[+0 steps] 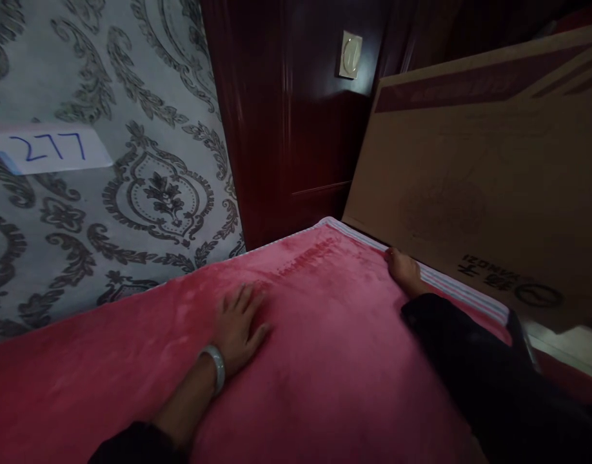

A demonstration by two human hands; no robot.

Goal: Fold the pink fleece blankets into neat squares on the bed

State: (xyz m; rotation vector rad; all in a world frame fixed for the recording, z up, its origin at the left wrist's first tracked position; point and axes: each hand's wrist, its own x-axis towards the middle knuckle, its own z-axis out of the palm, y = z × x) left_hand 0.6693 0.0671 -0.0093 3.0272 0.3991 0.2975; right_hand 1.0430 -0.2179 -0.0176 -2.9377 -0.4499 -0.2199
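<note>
A pink plush blanket [325, 335] spreads over a flat bed-like surface whose striped white-and-grey edge [460, 293] shows along the right side. My left hand [238, 328] lies flat on the blanket, fingers spread, with a pale bangle [215, 368] at its wrist. Over at the right edge, my right hand [405, 270] has its fingers closed on the blanket's border. Its fingertips are partly hidden. Black sleeves cover both forearms, and slight creases and darker brushed patches mark the plush near the far corner.
A large cardboard box panel [470, 174] leans close beside the right edge. Behind the far corner stands a dark red wooden panel [267, 129] with a wall switch [350, 55]. Patterned wallpaper [160, 193] borders the left, bearing a paper marked 277 [54, 151].
</note>
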